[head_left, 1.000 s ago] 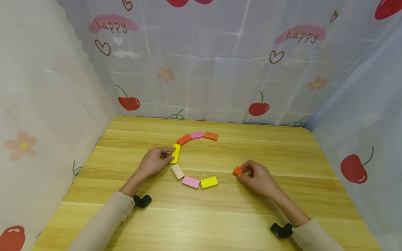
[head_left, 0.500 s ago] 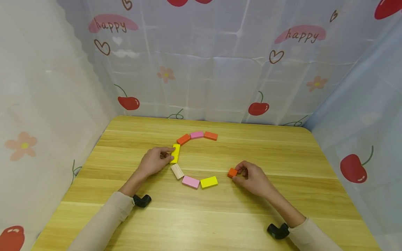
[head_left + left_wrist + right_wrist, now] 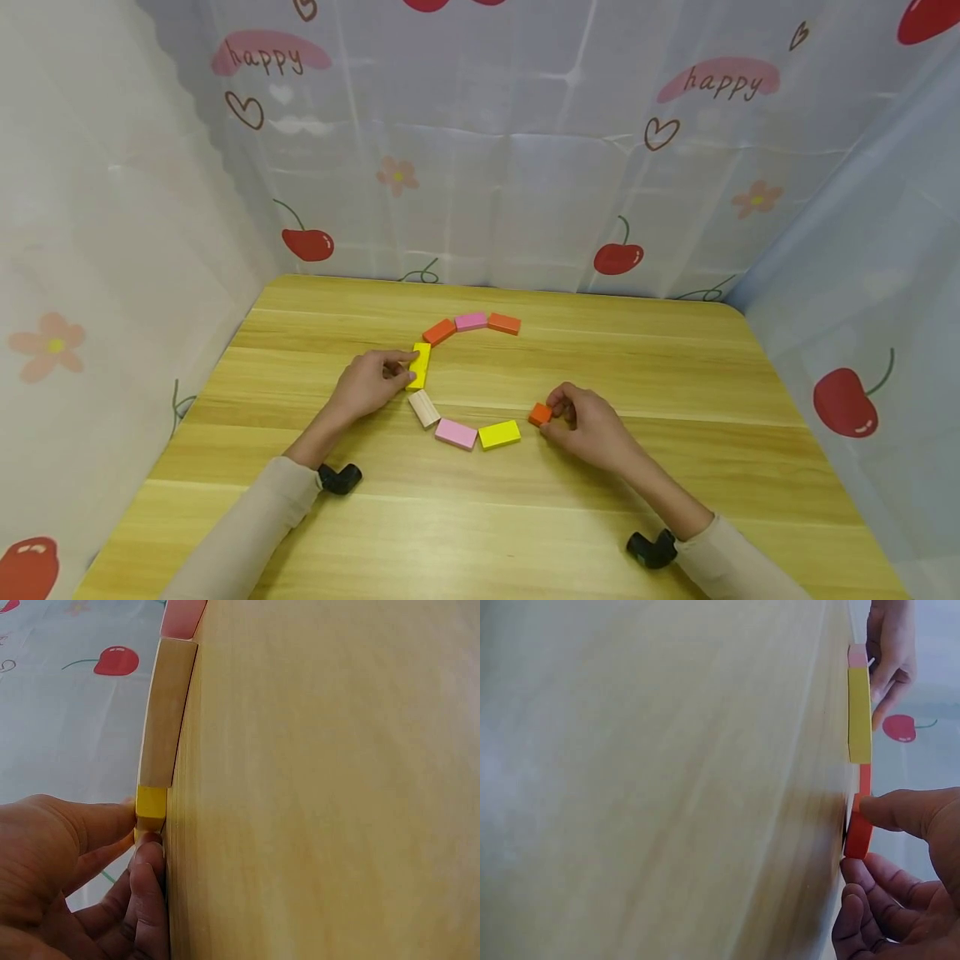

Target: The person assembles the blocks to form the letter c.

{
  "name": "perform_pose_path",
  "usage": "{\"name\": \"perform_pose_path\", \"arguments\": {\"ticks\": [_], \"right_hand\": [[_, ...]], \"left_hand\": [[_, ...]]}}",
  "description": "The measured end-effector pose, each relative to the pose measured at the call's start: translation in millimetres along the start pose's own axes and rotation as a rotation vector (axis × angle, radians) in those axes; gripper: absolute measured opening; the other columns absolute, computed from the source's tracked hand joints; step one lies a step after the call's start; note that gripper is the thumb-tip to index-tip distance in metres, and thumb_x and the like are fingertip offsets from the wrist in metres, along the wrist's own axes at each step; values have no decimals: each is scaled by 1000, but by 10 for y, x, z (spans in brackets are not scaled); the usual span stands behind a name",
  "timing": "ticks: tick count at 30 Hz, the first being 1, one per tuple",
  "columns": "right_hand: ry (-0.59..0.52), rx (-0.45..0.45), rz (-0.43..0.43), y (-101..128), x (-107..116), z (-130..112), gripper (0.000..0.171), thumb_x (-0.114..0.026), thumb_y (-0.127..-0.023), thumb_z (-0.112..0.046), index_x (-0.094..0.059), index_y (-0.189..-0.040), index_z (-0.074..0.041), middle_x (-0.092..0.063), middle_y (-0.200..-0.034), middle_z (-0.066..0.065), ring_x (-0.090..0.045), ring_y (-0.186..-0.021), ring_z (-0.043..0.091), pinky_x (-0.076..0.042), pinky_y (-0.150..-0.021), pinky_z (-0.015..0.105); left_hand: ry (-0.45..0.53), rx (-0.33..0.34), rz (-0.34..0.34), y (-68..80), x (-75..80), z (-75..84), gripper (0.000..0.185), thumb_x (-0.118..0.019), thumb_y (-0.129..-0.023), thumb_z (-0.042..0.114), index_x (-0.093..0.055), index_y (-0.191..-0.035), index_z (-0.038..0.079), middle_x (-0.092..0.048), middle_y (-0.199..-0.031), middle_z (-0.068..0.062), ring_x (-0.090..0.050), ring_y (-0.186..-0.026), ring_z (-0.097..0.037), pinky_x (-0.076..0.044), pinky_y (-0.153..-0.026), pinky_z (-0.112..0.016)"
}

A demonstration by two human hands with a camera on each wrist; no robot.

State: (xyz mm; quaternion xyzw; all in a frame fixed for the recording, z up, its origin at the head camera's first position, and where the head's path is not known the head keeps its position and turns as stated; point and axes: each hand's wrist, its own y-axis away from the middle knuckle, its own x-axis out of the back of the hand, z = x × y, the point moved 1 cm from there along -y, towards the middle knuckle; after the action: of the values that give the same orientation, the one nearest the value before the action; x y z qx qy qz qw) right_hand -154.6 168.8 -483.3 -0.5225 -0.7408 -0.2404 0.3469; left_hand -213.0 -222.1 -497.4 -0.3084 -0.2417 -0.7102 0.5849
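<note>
My left hand (image 3: 369, 385) pinches a yellow block (image 3: 421, 363) between thumb and fingers, on the left side of a C-shaped row of wooden blocks. In the left wrist view its yellow end (image 3: 151, 806) meets a plain wood block (image 3: 166, 712). With thumb and fingertips, my right hand (image 3: 596, 429) holds a small orange block (image 3: 539, 414), just right of the yellow block (image 3: 499, 434) at the row's near end. A gap separates these two. The right wrist view shows the orange block (image 3: 859, 834) low along the tabletop.
A pink block (image 3: 456, 433) lies in the near part of the row. Along the far part are an orange block (image 3: 438, 332), a pink block (image 3: 471, 322) and another orange block (image 3: 504, 323). Printed curtains (image 3: 480, 200) surround the wooden table (image 3: 420, 533) at back and sides.
My right hand has slid the orange block leftward across the table, closer to the near yellow block. The left hand has stayed in place on its yellow block.
</note>
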Motion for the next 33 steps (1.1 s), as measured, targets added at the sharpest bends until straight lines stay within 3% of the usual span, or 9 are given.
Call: {"name": "perform_pose_path", "arguments": {"ticks": [14,33], "right_hand": [[63,60,-33,-39,-91,-90,45,-86,-92,-24,-69,-131,-9,-69,-100,0,-55,-87,15,-46,-79,28],[106,103,-19,-38,-133,-163,32,-85,-92,-19,-74,-122,-13,-70,-101,-1,-58,-91,13,-51,-84,30]], "left_hand": [[4,-1,-3,1,3,5,39,-76,-102,29,-75,-140,21,-79,-98,-1,-63,-79,-16,-42,-61,-29],[11,5,-10,-5,17,13,39,-76,-102,28,-74,-140,19,-79,-100,-2,-63,-79,-16,-41,-60,-28]]}}
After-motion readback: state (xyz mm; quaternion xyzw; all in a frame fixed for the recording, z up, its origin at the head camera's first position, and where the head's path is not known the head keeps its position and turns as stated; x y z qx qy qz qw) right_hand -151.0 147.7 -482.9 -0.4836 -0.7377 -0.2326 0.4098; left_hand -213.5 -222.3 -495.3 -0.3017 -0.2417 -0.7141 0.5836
